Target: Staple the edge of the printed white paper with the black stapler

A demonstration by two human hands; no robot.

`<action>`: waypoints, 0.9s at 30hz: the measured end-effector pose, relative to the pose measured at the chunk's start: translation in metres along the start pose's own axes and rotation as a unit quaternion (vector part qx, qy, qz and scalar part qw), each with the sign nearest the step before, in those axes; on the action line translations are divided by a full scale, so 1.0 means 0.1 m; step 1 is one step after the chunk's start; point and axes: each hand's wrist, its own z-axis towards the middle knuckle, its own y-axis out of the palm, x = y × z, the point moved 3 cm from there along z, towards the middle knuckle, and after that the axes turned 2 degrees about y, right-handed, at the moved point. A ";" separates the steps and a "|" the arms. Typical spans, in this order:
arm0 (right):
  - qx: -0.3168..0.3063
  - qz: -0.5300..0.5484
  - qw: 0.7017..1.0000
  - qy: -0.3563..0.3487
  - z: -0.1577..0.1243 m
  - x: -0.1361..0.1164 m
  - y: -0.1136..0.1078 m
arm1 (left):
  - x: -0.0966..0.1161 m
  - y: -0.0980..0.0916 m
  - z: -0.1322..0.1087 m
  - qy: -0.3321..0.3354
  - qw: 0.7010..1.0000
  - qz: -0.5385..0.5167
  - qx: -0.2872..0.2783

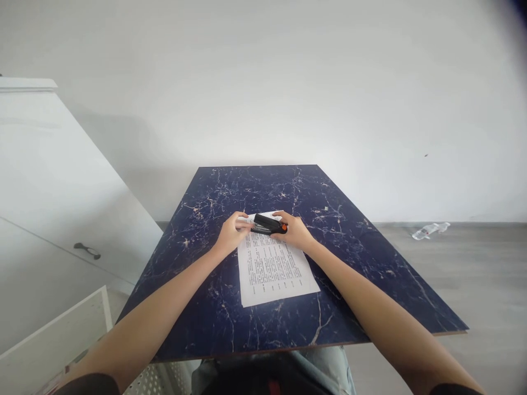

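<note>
A black stapler (267,224) with an orange part at its rear lies slantwise over the top of the printed paper (272,269). My right hand (296,231) is closed around the stapler's rear end. At the paper's upper left edge, my left hand (233,235) has its fingers curled close to the stapler's front end, seemingly pinching the paper there; its fingertips are slightly blurred. The paper looks like more than one sheet and lies flat on the table, its text running toward the near edge.
The dark blue marbled table (197,318) stands against a white wall. Near its right side lies a tiny pale scrap (326,208). A white cabinet (53,181) with a dark handle is at the left. On the floor at right rests a clear plastic item (430,230).
</note>
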 end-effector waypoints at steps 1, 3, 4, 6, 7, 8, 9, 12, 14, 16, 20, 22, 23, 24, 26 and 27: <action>-0.002 -0.008 1.000 -0.002 0.00 0.01 0.00 | 0.01 -0.01 -0.01 0.008 1.000 0.027 0.009; -0.010 -0.023 1.000 -0.013 0.00 0.02 0.01 | 0.03 -0.05 -0.02 0.038 0.995 0.094 0.021; -0.014 -0.030 0.999 -0.020 0.00 0.03 0.01 | 0.04 -0.06 -0.03 0.056 0.989 0.133 0.020; -0.017 -0.037 0.999 -0.034 0.00 0.03 0.03 | 0.04 -0.07 -0.04 0.087 0.972 0.216 0.006; -0.018 -0.036 0.998 -0.040 -0.01 0.03 0.04 | 0.04 -0.07 -0.04 0.100 0.962 0.255 -0.006; -0.017 -0.031 0.998 -0.045 -0.01 0.03 0.05 | 0.02 -0.06 -0.04 0.110 0.951 0.290 -0.021; -0.015 -0.024 0.998 -0.051 -0.01 0.02 0.06 | 0.01 -0.05 -0.04 0.119 0.940 0.317 -0.035; -0.002 -0.007 0.997 -0.083 -0.03 -0.04 0.08 | -0.04 -0.03 -0.03 0.133 0.917 0.371 -0.054; 0.009 -0.008 0.994 -0.105 -0.03 -0.08 0.08 | -0.06 -0.01 -0.04 0.135 0.908 0.393 -0.059; 0.017 -0.016 0.993 -0.116 -0.04 -0.10 0.08 | -0.06 -0.01 -0.04 0.134 0.903 0.402 -0.065; 0.020 -0.028 0.994 -0.108 -0.03 -0.10 0.08 | -0.04 -0.01 -0.05 0.129 0.902 0.407 -0.067; 0.025 -0.030 0.993 -0.110 -0.03 -0.10 0.09 | -0.03 0.00 -0.05 0.129 0.902 0.407 -0.069; 0.029 -0.029 0.993 -0.113 -0.02 -0.11 0.09 | -0.03 0.00 -0.04 0.130 0.901 0.407 -0.069; 0.033 -0.028 0.992 -0.116 -0.02 -0.12 0.10 | -0.03 0.01 -0.04 0.130 0.901 0.409 -0.068; 0.033 -0.024 0.992 -0.123 -0.01 -0.14 0.12 | -0.03 0.02 -0.04 0.130 0.899 0.414 -0.064; 0.030 -0.021 0.991 -0.128 -0.01 -0.15 0.13 | -0.03 0.02 -0.04 0.130 0.898 0.416 -0.062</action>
